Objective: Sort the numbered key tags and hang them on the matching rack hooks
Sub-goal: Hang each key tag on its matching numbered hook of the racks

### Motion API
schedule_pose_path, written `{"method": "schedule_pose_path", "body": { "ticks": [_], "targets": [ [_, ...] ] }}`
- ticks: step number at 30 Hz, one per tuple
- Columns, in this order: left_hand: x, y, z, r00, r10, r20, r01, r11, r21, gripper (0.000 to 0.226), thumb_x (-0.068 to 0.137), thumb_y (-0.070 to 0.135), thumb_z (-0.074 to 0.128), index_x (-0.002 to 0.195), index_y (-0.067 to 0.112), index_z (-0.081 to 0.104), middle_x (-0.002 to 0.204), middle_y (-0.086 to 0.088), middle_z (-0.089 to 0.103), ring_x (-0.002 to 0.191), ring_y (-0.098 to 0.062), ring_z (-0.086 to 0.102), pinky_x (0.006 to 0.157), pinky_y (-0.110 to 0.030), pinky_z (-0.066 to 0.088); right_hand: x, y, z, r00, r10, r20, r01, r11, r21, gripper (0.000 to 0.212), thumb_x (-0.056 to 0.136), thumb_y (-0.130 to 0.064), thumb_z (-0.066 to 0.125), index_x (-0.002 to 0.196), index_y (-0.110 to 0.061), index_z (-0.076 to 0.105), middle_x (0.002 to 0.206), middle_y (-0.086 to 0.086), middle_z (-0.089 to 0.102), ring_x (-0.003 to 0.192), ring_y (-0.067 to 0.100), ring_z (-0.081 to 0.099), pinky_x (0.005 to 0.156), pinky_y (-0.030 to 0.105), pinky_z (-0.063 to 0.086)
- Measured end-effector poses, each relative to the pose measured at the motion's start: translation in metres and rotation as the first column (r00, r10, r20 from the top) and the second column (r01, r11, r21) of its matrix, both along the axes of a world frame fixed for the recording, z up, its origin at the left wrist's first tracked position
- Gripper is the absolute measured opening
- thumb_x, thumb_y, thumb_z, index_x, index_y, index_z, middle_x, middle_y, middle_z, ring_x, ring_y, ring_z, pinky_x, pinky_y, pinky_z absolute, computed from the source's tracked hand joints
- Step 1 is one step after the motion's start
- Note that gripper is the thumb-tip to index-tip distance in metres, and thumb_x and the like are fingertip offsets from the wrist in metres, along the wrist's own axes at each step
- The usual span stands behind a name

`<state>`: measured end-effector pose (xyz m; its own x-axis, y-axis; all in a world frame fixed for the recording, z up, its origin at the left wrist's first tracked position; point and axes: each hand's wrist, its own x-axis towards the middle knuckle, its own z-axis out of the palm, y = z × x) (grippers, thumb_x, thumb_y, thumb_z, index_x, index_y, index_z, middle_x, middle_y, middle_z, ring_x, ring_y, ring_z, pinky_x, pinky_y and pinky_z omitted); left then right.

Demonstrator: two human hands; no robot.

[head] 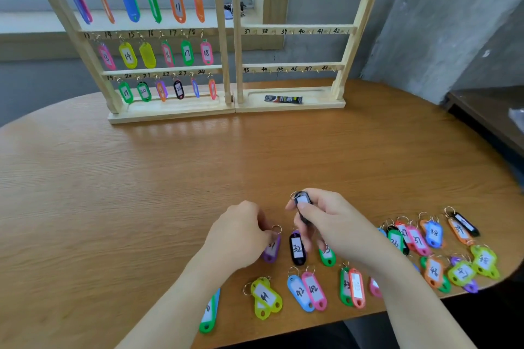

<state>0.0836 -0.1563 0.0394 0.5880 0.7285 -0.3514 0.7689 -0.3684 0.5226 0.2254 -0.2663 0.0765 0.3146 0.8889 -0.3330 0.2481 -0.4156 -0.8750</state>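
R hand (320, 215) pinches black tag (302, 201); L hand (241, 232) on purple tag (271, 249) (tags crowd near).

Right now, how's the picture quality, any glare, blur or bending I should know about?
Head view: daylight from the window behind the left rack puts a pale sheen on the table; wide-angle bending bows the rack posts and table edge; the upper tags look soft, and the right rack numbers stay readable; the right hand grip hides the number on the black tag; the left hand casts little shadow.
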Motion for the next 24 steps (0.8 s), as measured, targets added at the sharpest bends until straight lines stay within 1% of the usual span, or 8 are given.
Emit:
{"method": "schedule_pose_path", "body": {
  "ticks": [3, 5, 8, 10, 12, 16, 21, 24],
  "targets": [
    [-0.003, 0.006, 0.001, 0.998, 0.012, 0.06, -0.009, 0.999, -0.048, 0.015, 0.087, 0.038, 0.072, 0.08, 0.028, 0.063, 0.081, 0.004, 0.067, 0.077, -0.015, 0.064, 0.059, -0.028, 0.045, 0.0, 0.003, 0.001, 0.992, -0.038, -0.117, 0.041, 0.999, 0.027, 0.031, 0.111, -0.022, 0.035, 0.096, -0.009, 0.058, 0.061, -0.002, 0.041, 0.049, 0.017, 0.047, 0.049, 0.024, 0.035],
    [-0.005, 0.01, 0.004, 0.991, 0.029, 0.134, -0.014, 0.993, -0.116, 0.013, 0.09, 0.032, 0.07, 0.084, 0.024, 0.062, 0.073, 0.001, 0.07, 0.068, -0.012, 0.067, 0.06, -0.027, 0.049, 0.001, 0.006, 0.005, 0.987, -0.051, -0.151, 0.06, 0.996, 0.058, 0.035, 0.111, -0.026, 0.034, 0.09, -0.009, 0.057, 0.06, -0.003, 0.035, 0.048, 0.015, 0.041, 0.049, 0.021, 0.035],
    [-0.006, 0.018, 0.008, 0.971, 0.082, 0.224, -0.037, 0.979, -0.199, 0.011, 0.094, 0.025, 0.067, 0.088, 0.019, 0.06, 0.062, 0.002, 0.072, 0.055, -0.006, 0.065, 0.053, -0.02, 0.044, 0.004, 0.014, 0.011, 0.984, -0.047, -0.171, 0.066, 0.992, 0.106, 0.035, 0.111, -0.025, 0.037, 0.088, -0.008, 0.057, 0.059, -0.002, 0.031, 0.047, 0.016, 0.037, 0.049, 0.019, 0.034],
    [-0.005, 0.023, 0.01, 0.951, 0.13, 0.281, -0.066, 0.972, -0.224, 0.009, 0.093, 0.02, 0.069, 0.088, 0.018, 0.062, 0.062, 0.003, 0.073, 0.054, -0.007, 0.065, 0.054, -0.018, 0.044, 0.006, 0.021, 0.013, 0.983, -0.051, -0.174, 0.074, 0.989, 0.129, 0.033, 0.11, -0.021, 0.04, 0.09, -0.007, 0.06, 0.058, -0.002, 0.031, 0.048, 0.016, 0.035, 0.049, 0.019, 0.032],
    [-0.004, 0.03, 0.012, 0.914, 0.201, 0.351, -0.096, 0.951, -0.295, 0.005, 0.093, 0.014, 0.069, 0.088, 0.015, 0.066, 0.067, 0.001, 0.074, 0.056, -0.011, 0.066, 0.063, -0.027, 0.048, 0.009, 0.03, 0.015, 0.98, -0.065, -0.188, 0.095, 0.983, 0.156, 0.031, 0.11, -0.018, 0.041, 0.092, -0.005, 0.063, 0.056, -0.003, 0.032, 0.048, 0.015, 0.033, 0.049, 0.02, 0.032],
    [0.0, 0.048, 0.025, 0.845, 0.291, 0.45, -0.098, 0.91, -0.404, 0.006, 0.096, 0.011, 0.065, 0.094, 0.011, 0.071, 0.074, -0.002, 0.075, 0.061, -0.013, 0.067, 0.054, -0.022, 0.044, 0.014, 0.053, 0.026, 0.982, -0.064, -0.178, 0.099, 0.976, 0.196, 0.027, 0.109, -0.015, 0.042, 0.094, -0.007, 0.063, 0.053, -0.003, 0.039, 0.047, 0.015, 0.039, 0.048, 0.022, 0.032],
    [0.009, 0.075, 0.05, 0.773, 0.306, 0.556, -0.073, 0.913, -0.401, 0.012, 0.099, 0.016, 0.061, 0.093, 0.009, 0.069, 0.072, -0.006, 0.073, 0.066, -0.015, 0.066, 0.062, -0.027, 0.042, 0.024, 0.084, 0.056, 0.953, -0.031, -0.301, 0.108, 0.964, 0.243, 0.025, 0.108, -0.02, 0.046, 0.094, -0.011, 0.066, 0.059, -0.001, 0.046, 0.052, 0.015, 0.044, 0.052, 0.023, 0.033],
    [0.017, 0.095, 0.07, 0.732, 0.284, 0.619, -0.066, 0.934, -0.351, 0.012, 0.099, 0.017, 0.062, 0.09, 0.012, 0.069, 0.081, -0.009, 0.077, 0.069, -0.017, 0.068, 0.064, -0.028, 0.044, 0.028, 0.103, 0.073, 0.95, -0.04, -0.31, 0.131, 0.952, 0.278, 0.025, 0.108, -0.022, 0.047, 0.095, -0.012, 0.066, 0.06, -0.002, 0.046, 0.053, 0.014, 0.044, 0.053, 0.024, 0.034]
  ]
}}
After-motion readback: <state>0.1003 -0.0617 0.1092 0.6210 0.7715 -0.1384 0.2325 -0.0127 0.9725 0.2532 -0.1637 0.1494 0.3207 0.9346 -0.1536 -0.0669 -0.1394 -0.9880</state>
